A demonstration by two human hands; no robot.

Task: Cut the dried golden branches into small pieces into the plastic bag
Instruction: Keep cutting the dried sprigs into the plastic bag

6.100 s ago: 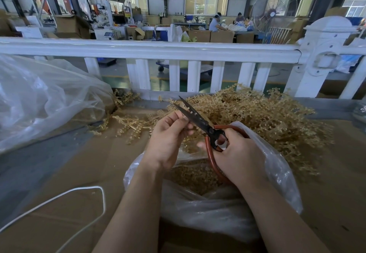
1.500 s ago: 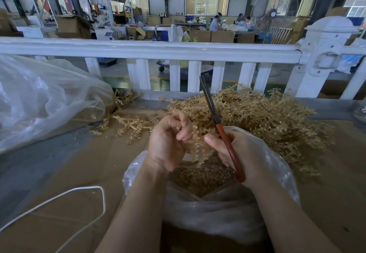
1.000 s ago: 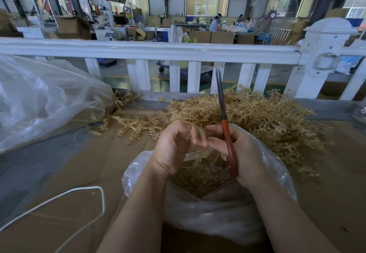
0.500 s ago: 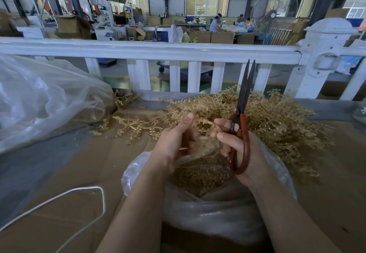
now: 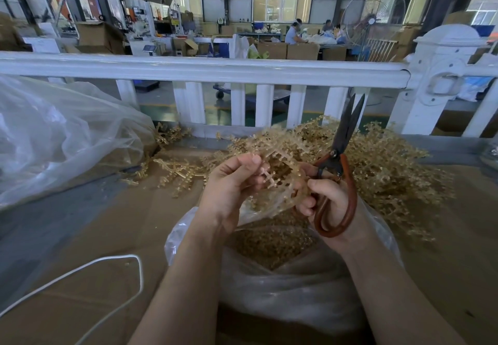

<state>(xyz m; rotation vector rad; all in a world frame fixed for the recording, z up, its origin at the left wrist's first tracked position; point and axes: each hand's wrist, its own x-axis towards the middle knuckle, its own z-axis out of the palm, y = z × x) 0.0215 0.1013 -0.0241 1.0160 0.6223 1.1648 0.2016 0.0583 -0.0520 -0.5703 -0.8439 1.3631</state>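
scissors (image 5: 342,156) now upright, branch (image 5: 272,180) between hands

Golden branches (image 5: 382,164) lie before a white fence (image 5: 204,71); scissors (image 5: 338,172) have red-brown handles, dark blades; bag (image 5: 283,290) clear.

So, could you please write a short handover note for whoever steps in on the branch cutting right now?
Left hand: holds a golden branch above the open bag, thumb and fingers pinching its stem.
Right hand: grips the scissors by the red handles, blades pointing up and slightly apart, not on the branch.
Bag: sits in front of the person and already holds a layer of cut pieces.
Pile: a large heap of uncut branches lies behind the bag, along the white fence; a few strays lie to the left.
Left to do: cut the held branch into the bag, then work through the pile.
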